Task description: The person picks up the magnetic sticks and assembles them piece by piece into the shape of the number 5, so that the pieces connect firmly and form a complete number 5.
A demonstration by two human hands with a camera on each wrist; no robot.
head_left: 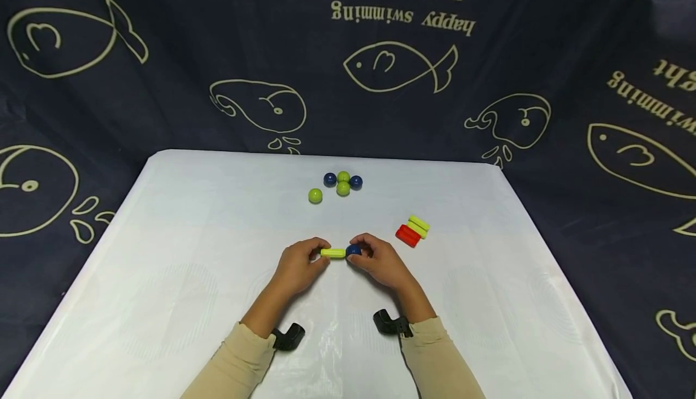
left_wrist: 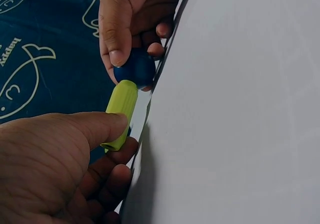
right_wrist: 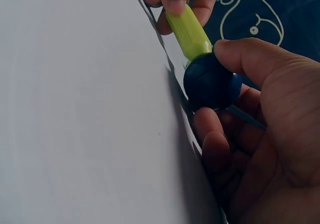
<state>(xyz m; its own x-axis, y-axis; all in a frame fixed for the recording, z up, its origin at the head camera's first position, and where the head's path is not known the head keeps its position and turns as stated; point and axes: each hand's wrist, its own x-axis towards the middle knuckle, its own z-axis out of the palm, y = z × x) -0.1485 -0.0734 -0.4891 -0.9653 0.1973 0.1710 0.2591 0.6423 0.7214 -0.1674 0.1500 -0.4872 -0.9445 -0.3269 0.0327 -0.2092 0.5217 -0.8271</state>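
Observation:
Near the middle of the table, my left hand (head_left: 297, 264) pinches a yellow-green ribbed rod (head_left: 333, 253) between thumb and fingers. Opposite it, my right hand (head_left: 383, 261) grips a dark blue ball (head_left: 353, 251) with its thumb and fingertips. The rod's right end meets the ball; in the left wrist view the rod (left_wrist: 122, 106) touches the lower side of the ball (left_wrist: 137, 68). From the right wrist, the ball (right_wrist: 210, 81) sits against the near end of the rod (right_wrist: 190, 31). Whether the two are joined or only touching I cannot tell.
Beyond the hands lie two dark blue balls (head_left: 330, 179) and three green balls (head_left: 315, 196), most of them bunched together. To the right, red rods (head_left: 408, 236) lie beside yellow-green rods (head_left: 418, 226). A white cover spreads over the table (head_left: 163, 236), with a dark printed cloth (head_left: 244, 36) behind.

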